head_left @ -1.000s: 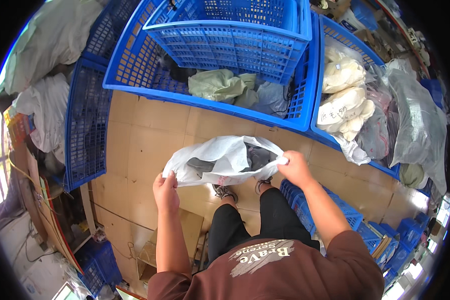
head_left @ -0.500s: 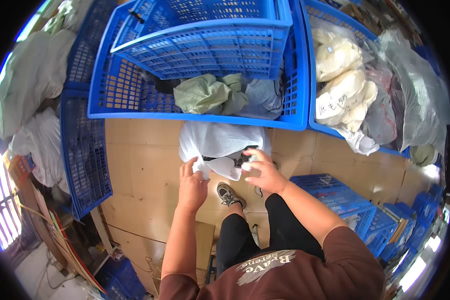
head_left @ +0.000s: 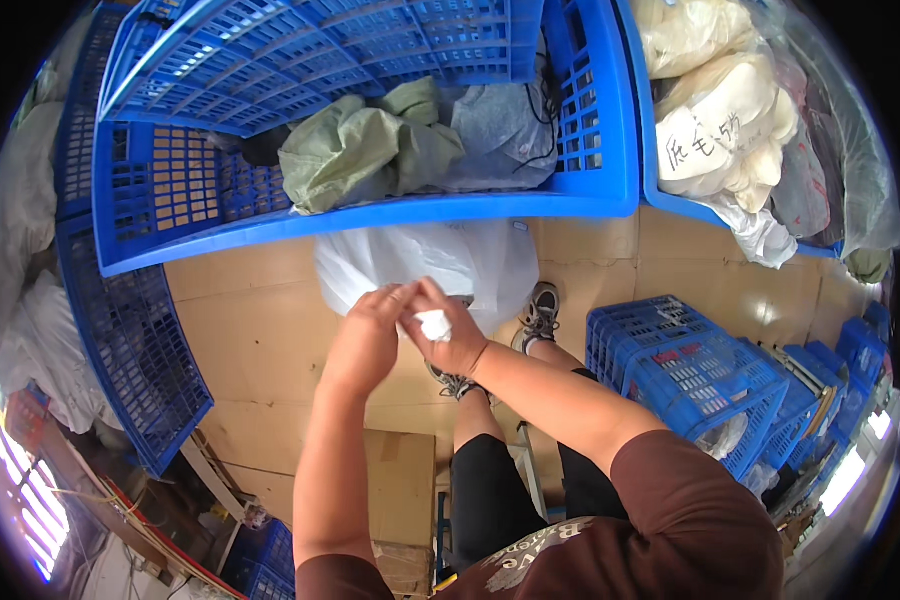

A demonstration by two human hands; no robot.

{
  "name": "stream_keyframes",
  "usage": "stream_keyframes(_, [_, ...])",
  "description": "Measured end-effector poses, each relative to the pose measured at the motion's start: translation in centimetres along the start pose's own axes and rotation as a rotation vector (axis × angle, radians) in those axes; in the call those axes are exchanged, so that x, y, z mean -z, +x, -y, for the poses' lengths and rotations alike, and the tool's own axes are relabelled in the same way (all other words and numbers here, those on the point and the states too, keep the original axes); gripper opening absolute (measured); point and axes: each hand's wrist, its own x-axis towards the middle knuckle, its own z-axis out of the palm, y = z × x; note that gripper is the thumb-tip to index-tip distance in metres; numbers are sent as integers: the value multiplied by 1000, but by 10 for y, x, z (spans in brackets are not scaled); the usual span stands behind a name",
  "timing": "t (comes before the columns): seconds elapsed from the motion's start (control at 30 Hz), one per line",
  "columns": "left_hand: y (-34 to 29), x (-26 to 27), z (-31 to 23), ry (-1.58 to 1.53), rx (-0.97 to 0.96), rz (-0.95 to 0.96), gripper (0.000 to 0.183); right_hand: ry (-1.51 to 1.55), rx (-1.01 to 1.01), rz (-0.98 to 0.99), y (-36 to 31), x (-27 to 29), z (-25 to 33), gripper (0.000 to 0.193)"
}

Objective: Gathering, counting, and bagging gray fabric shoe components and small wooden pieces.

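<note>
A translucent white plastic bag rests on the floor just before my feet, partly beneath the blue crate's near edge. Over its near side my left hand and my right hand meet, fingers closed and touching. A bunched white tip of plastic sticks out of my right hand; it looks like the gathered end of the bag. What my left fingers pinch is covered by the hands themselves. The bag's contents are mostly hidden now.
Ahead stands a large blue crate holding a green sack, a grey bag and a smaller blue crate. Stuffed cream bags fill another crate at right. Blue baskets stand near my right, a cardboard box at lower left.
My hands were apart with fingers spread at the bag's loose mouth. They have come together, and the mouth with dark contents no longer shows. My view has shifted.
</note>
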Motion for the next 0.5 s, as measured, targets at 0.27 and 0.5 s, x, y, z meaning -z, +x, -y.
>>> stream_keyframes(0.27, [-41,-34,17,-1391,710,-417,22,132,-622,542,30,47,-2,25])
stream_keyframes(0.5, [-31,-44,27,-318,219,-219,24,-21,-46,442,-3,58,-29,11])
